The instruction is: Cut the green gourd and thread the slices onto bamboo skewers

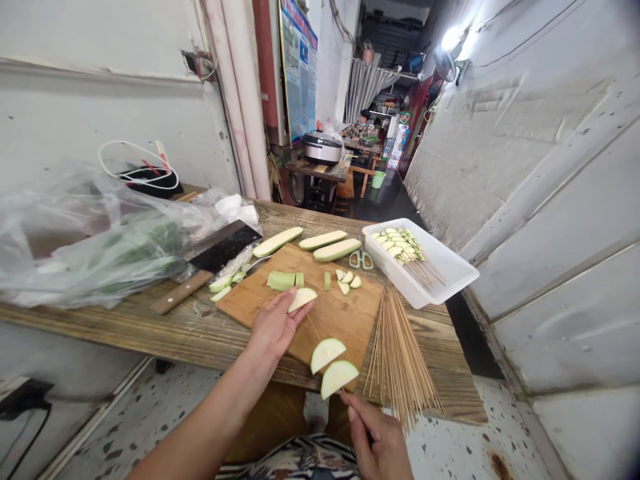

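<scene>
My left hand (274, 327) pinches a half-moon slice of zucchini (303, 299) above the wooden cutting board (345, 319). Low at the front, my right hand (377, 437) grips the end of a bamboo skewer (313, 327). Two more half-moon zucchini slices (327, 355) are threaded on this skewer, apart from each other. Its thin tip reaches the lower edge of the left-hand slice; whether it has pierced it, I cannot tell. Cut zucchini pieces (283, 280) lie in a row on the board, with small wedges (349, 281) to their right.
Halved zucchinis (323, 240) lie behind the board, near scissors (361, 259). A cleaver (215, 260) and plastic bag (100, 247) are left. Loose skewers (400, 360) fan out at right, below a white tub (450, 270) of skewered slices. A person (363, 125) sits far back.
</scene>
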Motion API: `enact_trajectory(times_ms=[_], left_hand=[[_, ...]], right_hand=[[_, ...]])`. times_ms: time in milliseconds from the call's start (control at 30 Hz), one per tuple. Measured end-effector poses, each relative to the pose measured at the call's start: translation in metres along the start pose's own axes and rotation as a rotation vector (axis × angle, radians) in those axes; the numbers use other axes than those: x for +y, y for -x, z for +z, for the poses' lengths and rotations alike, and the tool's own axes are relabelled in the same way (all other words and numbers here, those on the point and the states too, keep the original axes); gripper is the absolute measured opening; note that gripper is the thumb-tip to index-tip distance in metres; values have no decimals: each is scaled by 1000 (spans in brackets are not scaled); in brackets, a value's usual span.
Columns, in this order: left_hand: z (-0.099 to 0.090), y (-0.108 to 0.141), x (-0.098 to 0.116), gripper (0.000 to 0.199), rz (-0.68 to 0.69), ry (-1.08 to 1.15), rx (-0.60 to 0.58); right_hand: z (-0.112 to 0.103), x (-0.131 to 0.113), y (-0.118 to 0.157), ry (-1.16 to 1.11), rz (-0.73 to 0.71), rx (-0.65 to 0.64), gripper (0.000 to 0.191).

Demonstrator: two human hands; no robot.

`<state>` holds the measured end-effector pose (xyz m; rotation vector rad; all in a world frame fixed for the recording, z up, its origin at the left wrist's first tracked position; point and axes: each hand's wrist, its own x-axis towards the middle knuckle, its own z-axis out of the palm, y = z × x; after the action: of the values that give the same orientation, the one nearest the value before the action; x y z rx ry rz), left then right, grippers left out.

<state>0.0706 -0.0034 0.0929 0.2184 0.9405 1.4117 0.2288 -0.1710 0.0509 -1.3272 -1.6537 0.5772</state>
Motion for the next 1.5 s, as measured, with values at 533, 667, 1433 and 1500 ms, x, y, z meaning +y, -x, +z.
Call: enact_trajectory(times_ms=[533, 667, 1433, 1500], left_hand=[[7, -4, -2, 8, -55, -141, -73], [11, -3, 0, 7, -60, -154, -67], [11, -1, -4, 8, -34, -164, -95], [11, 0, -4, 8, -39, -166, -98]], right_hand=[[13, 3, -6, -358, 404, -344, 47], [12, 6, -13, -586, 536, -535, 47], [6, -17, -19, -269, 279, -108, 33], [7, -16, -18, -254, 279, -116, 34]])
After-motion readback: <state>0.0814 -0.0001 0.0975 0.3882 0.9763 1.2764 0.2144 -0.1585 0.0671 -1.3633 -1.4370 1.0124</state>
